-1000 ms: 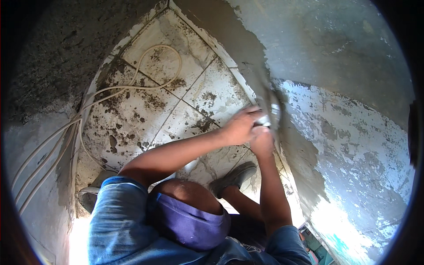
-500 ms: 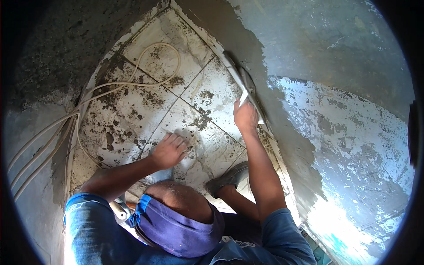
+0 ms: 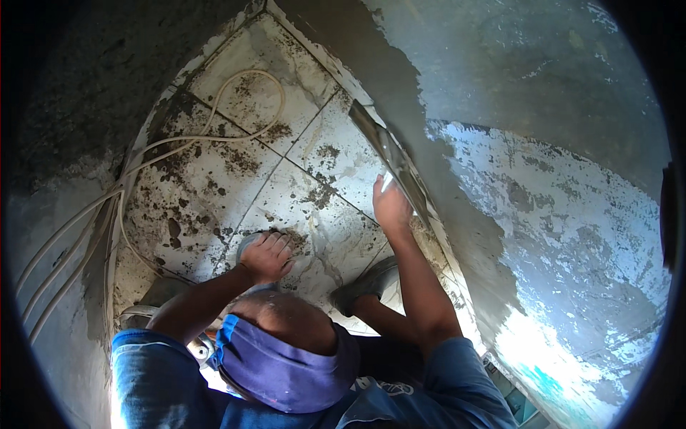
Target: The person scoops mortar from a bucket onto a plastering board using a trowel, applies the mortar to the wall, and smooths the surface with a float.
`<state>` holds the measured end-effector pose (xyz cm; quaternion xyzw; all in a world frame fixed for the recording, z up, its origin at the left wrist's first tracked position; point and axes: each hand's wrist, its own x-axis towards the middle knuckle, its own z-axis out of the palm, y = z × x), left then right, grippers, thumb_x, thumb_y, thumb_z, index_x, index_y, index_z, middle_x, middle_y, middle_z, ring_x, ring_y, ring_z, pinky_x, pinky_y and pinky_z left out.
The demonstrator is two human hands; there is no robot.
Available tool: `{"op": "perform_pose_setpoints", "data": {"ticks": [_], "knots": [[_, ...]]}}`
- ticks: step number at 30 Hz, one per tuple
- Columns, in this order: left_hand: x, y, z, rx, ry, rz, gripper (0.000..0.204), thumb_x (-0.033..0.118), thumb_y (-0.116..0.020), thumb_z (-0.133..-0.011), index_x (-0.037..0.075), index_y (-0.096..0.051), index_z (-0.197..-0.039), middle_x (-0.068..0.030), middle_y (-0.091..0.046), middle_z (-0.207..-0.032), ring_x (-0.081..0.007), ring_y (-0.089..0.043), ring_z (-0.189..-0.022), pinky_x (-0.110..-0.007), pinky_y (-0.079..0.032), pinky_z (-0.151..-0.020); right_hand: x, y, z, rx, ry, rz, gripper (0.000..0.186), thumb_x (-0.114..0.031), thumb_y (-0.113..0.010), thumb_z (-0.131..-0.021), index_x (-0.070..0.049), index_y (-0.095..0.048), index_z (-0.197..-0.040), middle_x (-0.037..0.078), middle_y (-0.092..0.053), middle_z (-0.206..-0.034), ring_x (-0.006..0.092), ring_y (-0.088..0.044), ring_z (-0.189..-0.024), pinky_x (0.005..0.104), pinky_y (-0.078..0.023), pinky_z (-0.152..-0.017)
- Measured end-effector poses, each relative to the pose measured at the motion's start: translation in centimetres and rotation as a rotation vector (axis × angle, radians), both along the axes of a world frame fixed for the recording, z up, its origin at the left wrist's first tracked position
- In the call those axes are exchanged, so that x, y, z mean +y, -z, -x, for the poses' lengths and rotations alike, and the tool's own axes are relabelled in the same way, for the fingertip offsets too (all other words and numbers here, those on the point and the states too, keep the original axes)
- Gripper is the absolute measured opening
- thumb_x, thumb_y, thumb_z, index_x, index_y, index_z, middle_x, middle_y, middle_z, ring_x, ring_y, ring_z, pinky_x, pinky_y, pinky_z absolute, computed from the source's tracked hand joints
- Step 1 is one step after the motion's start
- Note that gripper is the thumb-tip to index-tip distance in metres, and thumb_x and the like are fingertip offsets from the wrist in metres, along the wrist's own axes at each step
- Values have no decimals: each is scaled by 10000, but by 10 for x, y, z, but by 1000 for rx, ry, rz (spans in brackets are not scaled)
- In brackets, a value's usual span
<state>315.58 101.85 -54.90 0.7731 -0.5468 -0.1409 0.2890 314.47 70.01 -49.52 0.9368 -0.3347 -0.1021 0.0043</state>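
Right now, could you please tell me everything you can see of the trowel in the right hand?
The trowel has a long, flat blade that looks like metal, grey with darker patches and a lighter sheen. A white part, seemingly its handle, shows at the right hand, which grips it and hides the rest. The blade is tilted, its far end pointing up and left in the picture, beside the foot of the right-hand wall. Whether it touches the wall, I cannot tell.
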Motion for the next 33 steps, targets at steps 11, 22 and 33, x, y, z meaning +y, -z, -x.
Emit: {"op": "perform_pose_setpoints", "data": {"ticks": [11,22,33], "knots": [[3,1,-3,21,-25,-10,408,336,-681,-747,39,-639,-1023,-109,-621,-1067,-270,-576,-996,-406,-440,-881,-17,-3,-37,31,126,-72,463,-352,-481,-946,60,-594,-1126,274,-630,-1043,399,-624,-976,467,-480,-886],[-1,1,0,30,-41,0,336,354,-645,-786,62,-632,-951,-113,-611,-960,-284,-571,-966,-400,-430,-871,1,-30,-11,-205,34,-123,416,-352,-497,-956,47,-595,-1023,212,-655,-845,395,-648,-760,465,-521,-742],[0,3,0,23,-47,-5,383,304,-693,-728,50,-643,-1011,-106,-622,-1056,-275,-581,-977,-400,-444,-838,-53,7,24,184,108,-201,471,-414,-484,-940,22,-664,-962,271,-660,-833,422,-655,-810,512,-502,-767]]}}
